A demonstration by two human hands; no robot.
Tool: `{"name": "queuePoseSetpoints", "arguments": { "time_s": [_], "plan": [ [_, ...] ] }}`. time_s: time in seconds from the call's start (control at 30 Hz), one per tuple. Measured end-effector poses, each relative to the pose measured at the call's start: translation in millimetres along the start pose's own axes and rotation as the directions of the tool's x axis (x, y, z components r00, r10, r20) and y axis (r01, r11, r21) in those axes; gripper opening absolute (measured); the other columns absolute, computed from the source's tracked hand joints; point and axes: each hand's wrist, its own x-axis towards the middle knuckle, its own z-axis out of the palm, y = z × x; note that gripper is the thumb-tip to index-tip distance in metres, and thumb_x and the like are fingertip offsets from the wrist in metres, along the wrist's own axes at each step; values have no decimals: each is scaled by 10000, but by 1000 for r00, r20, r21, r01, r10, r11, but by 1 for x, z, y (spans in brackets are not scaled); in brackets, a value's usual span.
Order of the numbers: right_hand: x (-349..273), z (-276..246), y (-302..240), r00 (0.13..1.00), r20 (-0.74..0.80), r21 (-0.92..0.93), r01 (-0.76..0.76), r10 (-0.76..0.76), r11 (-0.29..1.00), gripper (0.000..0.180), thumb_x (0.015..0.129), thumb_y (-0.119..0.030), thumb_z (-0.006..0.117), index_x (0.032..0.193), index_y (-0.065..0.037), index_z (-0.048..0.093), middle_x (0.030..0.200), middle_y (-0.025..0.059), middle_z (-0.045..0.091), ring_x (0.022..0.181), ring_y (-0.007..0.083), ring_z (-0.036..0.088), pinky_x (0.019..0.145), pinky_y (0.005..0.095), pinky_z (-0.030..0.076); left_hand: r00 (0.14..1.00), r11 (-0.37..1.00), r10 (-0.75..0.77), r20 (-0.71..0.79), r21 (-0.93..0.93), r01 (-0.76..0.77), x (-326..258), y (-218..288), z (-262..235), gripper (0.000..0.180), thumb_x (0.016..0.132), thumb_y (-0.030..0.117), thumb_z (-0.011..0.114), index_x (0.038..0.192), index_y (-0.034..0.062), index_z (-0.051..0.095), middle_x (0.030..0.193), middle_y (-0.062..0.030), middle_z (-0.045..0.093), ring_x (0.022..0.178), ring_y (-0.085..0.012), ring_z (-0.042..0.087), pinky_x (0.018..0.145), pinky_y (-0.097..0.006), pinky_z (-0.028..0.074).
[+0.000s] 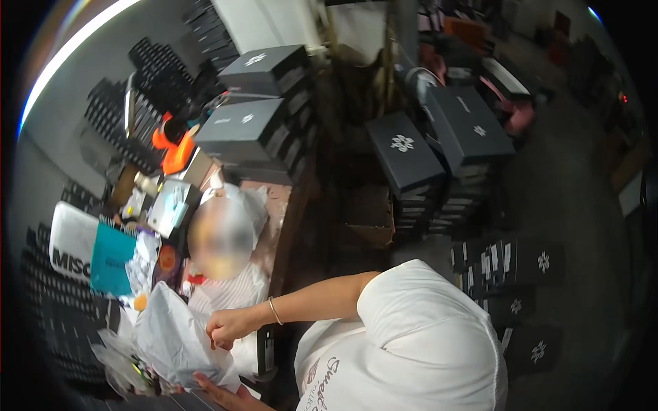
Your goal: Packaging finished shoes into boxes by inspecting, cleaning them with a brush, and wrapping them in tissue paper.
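A white, crinkled bundle of paper or thin plastic [171, 332] is at the lower left, at the table's near end. My right hand [232, 327], with a thin bracelet at the wrist, is closed at the bundle's right edge, its fingertips pinching the white wrapping. Below it my left hand [229, 396] lies against the bundle's lower edge, fingers stretched along it and partly hidden. What the wrapping contains is hidden. Beside my right hand lies a ribbed white sheet [233, 291]. Clear plastic packaging [120, 359] sits left of the bundle.
Dark grey lidded boxes [240, 130] stand stacked at the table's far end. More box stacks [404, 154] rise from the floor on the right. An orange tape dispenser [177, 152], a teal-and-white bag [113, 257] and small clutter crowd the table. A round patch is blurred.
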Motion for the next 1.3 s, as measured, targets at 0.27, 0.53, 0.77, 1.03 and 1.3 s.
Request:
{"name": "queuePoseSetpoints", "arguments": {
  "time_s": [0.27,0.53,0.77,1.03,1.3],
  "plan": [
    [-84,-43,-32,975,-214,395,142,-59,908,1034,727,-823,506,1348,3,445,1313,234,521,1168,357,561,966,492,459,644,777,364,673,162,-609,-4,-27,89,972,719,61,742,1509,81,177,1461,-200,335,1311,-343,380,1086,-430,309],
    [-96,-33,-2,981,-87,584,193,-176,788,876,773,-753,550,1364,-114,452,1362,128,517,1262,286,486,1033,483,380,390,341,215,895,305,-889,-24,8,79,888,763,229,727,1480,15,250,1370,-256,416,1284,-409,387,1070,-469,284],
    [-100,-56,2,981,-176,746,188,-84,639,522,939,-449,532,1270,-45,548,1272,82,588,1135,200,575,964,382,474,596,557,242,766,393,-731,-20,-38,69,576,747,-110,601,1308,-23,507,1220,-201,576,1145,-334,557,971,-374,439],
    [-1,-79,-29,980,-191,411,33,51,911,528,947,-381,543,1318,-13,464,1232,128,585,1104,239,599,970,434,489,778,791,-610,151,67,608,-57,-134,-60,381,903,368,649,1008,2,645,916,-88,632,855,-212,616,733,-346,506],
    [59,-20,156,938,16,-992,-30,346,125,447,745,-405,617,809,34,667,775,259,648,738,378,661,705,458,537,398,196,-882,251,-574,795,-18,-216,-88,467,889,498,603,968,38,597,823,-82,575,755,-212,520,623,-312,414]
  ]
}}
